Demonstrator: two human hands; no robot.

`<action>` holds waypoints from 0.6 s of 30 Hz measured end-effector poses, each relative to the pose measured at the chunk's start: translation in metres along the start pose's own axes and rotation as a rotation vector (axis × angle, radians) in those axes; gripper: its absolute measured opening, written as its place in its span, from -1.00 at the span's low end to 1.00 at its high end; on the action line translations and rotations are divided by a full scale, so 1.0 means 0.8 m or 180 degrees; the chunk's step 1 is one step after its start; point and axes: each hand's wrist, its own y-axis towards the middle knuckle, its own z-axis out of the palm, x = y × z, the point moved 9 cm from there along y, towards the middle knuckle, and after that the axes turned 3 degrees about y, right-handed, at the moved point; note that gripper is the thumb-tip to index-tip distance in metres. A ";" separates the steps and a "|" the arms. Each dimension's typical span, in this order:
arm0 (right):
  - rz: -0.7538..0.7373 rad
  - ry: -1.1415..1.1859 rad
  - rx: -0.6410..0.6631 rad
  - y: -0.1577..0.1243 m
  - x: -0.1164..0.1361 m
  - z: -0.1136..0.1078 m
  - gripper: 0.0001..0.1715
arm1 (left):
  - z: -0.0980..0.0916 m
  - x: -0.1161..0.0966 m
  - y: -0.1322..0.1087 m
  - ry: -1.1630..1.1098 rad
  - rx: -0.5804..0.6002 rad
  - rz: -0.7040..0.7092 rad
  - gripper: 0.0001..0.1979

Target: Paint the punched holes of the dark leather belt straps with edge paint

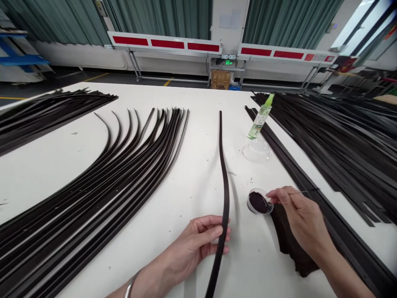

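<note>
My left hand (pixel 203 238) grips a long black strip (pixel 226 203) between thumb and fingers. The strip's far end curves away over the white table, and its near end runs out of view at the bottom. In my right hand (pixel 297 211) is a thin brush (pixel 310 191), its slim dark handle pointing right; its tip is hidden by the fingers or the cup. Those fingers are at the rim of a small clear cup (pixel 259 203) of dark liquid or paste. Beneath the right hand lies a crumpled dark cloth (pixel 290 242).
Many black strips (pixel 124 182) lie fanned out on the left, with a bundle (pixel 56 109) farther back. More strips (pixel 335 140) cover the right side. A green spray bottle (pixel 260 118) stands behind a clear plastic dome or lid (pixel 256 151) on the white table (pixel 198 165).
</note>
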 end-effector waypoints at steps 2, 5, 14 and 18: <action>-0.0306 -0.0355 0.0050 0.004 0.003 0.003 -0.62 | -0.001 -0.001 0.001 0.0052 -0.0017 -0.0031 -0.82; -0.0804 -0.0668 0.0127 0.005 0.014 0.017 -0.64 | -0.001 -0.002 0.003 0.0093 -0.0034 -0.0083 -0.82; -0.1095 -0.0770 0.0178 0.006 0.012 0.032 -0.71 | 0.001 -0.003 0.003 0.0068 0.0032 -0.0132 -0.85; -0.1087 -0.0744 0.0160 0.006 0.010 0.032 -0.69 | 0.000 -0.003 0.004 0.0102 0.0044 -0.0097 -0.83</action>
